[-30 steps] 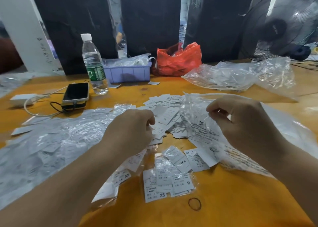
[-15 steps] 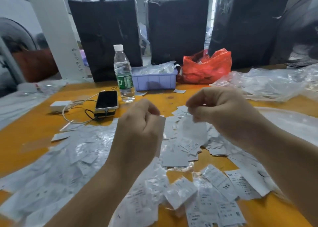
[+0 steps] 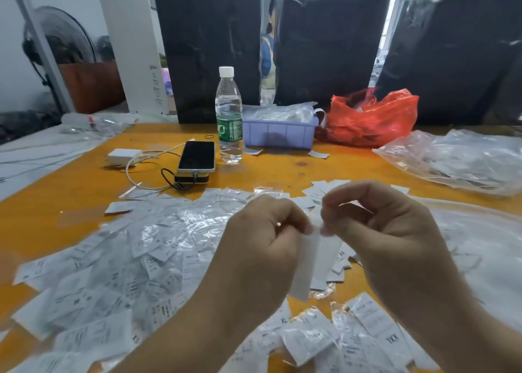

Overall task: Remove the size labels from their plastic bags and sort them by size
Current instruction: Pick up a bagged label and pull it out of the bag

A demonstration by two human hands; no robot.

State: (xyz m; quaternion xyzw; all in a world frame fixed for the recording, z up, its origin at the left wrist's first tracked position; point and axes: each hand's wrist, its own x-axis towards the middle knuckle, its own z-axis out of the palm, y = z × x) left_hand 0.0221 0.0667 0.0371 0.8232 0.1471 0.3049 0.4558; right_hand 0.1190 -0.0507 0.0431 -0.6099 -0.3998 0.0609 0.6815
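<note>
On the far left of the orange counter [image 3: 70,186] a charger and a phone [image 3: 197,156] lie beside a water bottle [image 3: 229,118]. Nearer, a wide litter of bagged size labels [image 3: 135,256] covers the left side. Above it the left hand [image 3: 262,254] has its fingers curled, thumb and forefinger pinching the top left edge of a small white packet [image 3: 310,262]. The packet hangs between both hands, long axis running down and slightly leftward, lower end free over the pile. The right hand [image 3: 389,239] pinches the packet's top right edge, fingertips nearly touching the left's. Both hands are equally near it; it looks as though the mouth of the sleeve is being pried apart, so the label would slide out lengthwise, upward or downward. Whether a label has started out, I cannot tell.

There's room above the pile to pull the hands apart. To the right lie loose labels marked XL and XS, then a big clear bag [image 3: 457,160] at the far right edge. A lilac tray [image 3: 278,135] and red bag [image 3: 372,118] sit well beyond.
</note>
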